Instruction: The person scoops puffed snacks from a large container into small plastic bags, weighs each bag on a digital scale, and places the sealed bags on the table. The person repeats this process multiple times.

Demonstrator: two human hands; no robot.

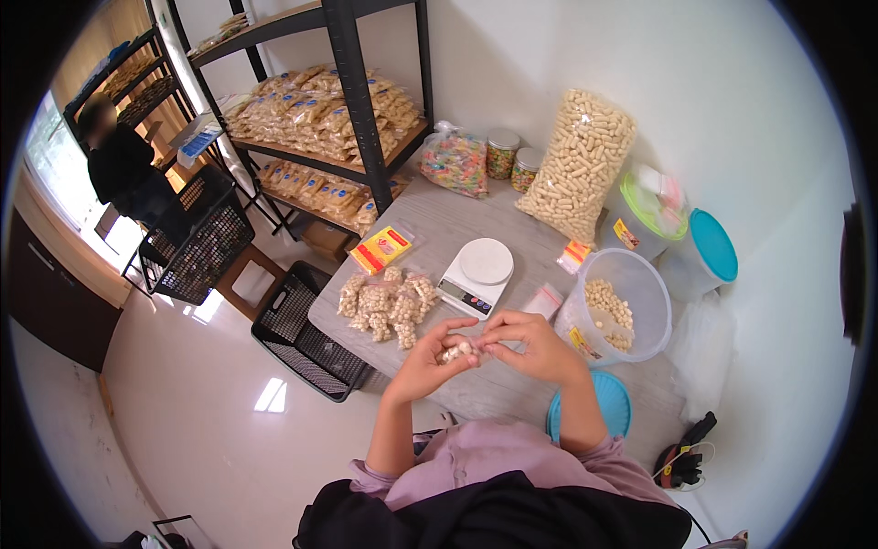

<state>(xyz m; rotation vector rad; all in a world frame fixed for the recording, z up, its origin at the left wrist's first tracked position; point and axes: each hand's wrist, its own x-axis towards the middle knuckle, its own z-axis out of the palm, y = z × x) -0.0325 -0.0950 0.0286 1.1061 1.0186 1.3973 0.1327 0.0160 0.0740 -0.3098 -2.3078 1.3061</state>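
Between my hands, above the table's near edge, is a small clear plastic bag (pixel 458 353) of pale round snack pieces. My left hand (pixel 433 357) cups the filled part. At the bag's top, the fingers of my right hand (pixel 525 343) pinch the plastic. Just beyond my hands lies a white digital kitchen scale (pixel 478 274) with a bare round platform. To its left is a heap of filled small bags (pixel 387 302). A clear plastic tub (pixel 655 312) at the right holds loose pale pieces (pixel 609 305); something translucent lies among them.
A large bag of puffed snacks (pixel 583 158) leans at the back, beside two jars (pixel 503 154) and a bag of colourful pieces (pixel 454 165). A blue lid (pixel 600 405) lies by my right forearm. Black baskets (pixel 309 329) stand left of the table. Another person (pixel 123 165) is far left.
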